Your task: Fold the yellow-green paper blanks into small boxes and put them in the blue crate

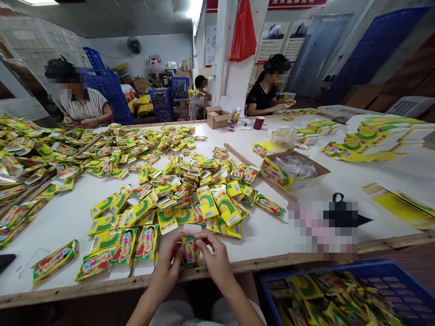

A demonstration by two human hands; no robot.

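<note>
Close to the table's front edge I hold a small yellow and green candy box (190, 251), with a white flap standing open at its top. My left hand (170, 255) grips its left side between thumb and fingers. On the right side, my right hand (214, 256) pinches the box near its upper corner. Several similar boxes (146, 243) lie flat to the left of my hands, some with white flaps out. A loose heap of these boxes (183, 190) spreads just beyond my hands.
A blue crate (390, 267) full of boxes stands low at the right. An open display carton (306, 181) holds clear plastic bags. Wooden strips (244, 158) cross the white table. Flat cardboard (401, 203) lies at the right. Co-workers (84, 106) sit across the table.
</note>
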